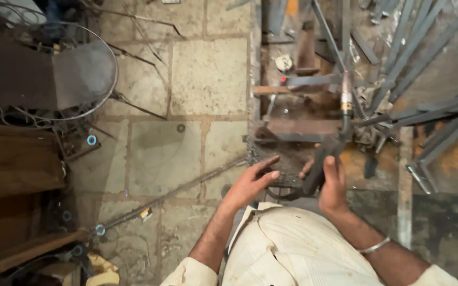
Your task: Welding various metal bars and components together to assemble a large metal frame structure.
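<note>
Stone-tile floor (208, 79) filled the left side, and a cluttered metal worktop (303, 127) with steel bars (425, 47) took up the right. A dark, long-barrelled welding torch (340, 132) with a bent handle lay over the worktop's near edge. Right hand (334, 182) had its grip closed round the handle. Left hand (253, 182) was open, fingers resting on a small dark metal piece (287, 182) beside it.

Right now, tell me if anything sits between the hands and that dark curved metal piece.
Nothing visible does. The right hand is already wrapped around the dark metal piece, and the left hand rests its fingers against the lower curved end. The stone floor lies below.
</note>
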